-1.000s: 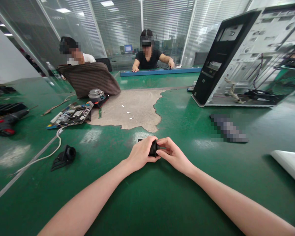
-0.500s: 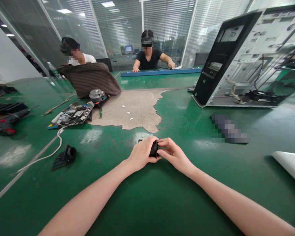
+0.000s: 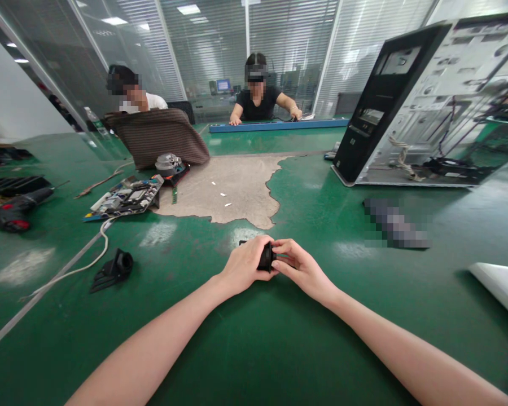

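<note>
Just in front of me, a small black plastic part [image 3: 266,258] is held between both hands above the green table. My left hand [image 3: 246,260] is wrapped round it from the left, hiding most of its body. On its right end, the thumb and fingertips of my right hand [image 3: 297,263] pinch a flat round edge. A dark corner of the part shows past the left knuckles. Farther left on the table lies a black plastic piece [image 3: 113,270] with a round collar and a flat base.
An open computer case [image 3: 406,107] stands at the right. To the left are a circuit board [image 3: 129,197], a white cable [image 3: 104,245] and a power drill [image 3: 14,211]. A brown cloth [image 3: 161,138] sits behind them. Two people are across the table, one with hands at a blue bar [image 3: 275,125].
Both hands keep almost the same place and grip on the black part. The right fingertips have shifted very slightly at its end. The whole view has moved a little.
</note>
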`<state>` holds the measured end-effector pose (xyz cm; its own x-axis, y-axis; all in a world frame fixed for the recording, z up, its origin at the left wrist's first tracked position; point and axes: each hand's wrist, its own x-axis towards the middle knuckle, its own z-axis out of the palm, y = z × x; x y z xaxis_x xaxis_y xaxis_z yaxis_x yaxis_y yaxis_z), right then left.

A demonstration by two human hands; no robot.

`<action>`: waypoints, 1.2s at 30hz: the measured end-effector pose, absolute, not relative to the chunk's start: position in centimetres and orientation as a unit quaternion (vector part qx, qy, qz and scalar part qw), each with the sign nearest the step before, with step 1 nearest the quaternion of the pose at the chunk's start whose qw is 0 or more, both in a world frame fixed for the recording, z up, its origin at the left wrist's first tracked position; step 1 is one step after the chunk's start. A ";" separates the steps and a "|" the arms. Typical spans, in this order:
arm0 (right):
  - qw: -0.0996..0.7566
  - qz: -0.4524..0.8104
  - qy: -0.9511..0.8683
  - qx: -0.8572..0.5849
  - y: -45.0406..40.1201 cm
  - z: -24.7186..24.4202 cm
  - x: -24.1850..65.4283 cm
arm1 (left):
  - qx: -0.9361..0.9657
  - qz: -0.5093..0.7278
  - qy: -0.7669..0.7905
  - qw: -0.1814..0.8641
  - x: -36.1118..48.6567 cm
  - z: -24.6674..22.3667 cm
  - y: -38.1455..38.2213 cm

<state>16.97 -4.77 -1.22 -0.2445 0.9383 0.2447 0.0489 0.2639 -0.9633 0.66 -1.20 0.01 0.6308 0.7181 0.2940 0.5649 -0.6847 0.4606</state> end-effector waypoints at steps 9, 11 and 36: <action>0.461 0.473 -0.630 -0.408 -4.7 -0.7 16.8 | 0.886 0.228 0.368 0.164 0.7 0.2 -1.2; 0.470 0.469 -0.642 -0.384 -4.7 -0.8 16.9 | 0.886 0.224 0.371 0.166 0.7 0.2 -1.2; 0.474 0.465 -0.631 -0.402 -4.8 -1.0 16.9 | 0.881 0.234 0.374 0.171 0.8 0.2 -1.3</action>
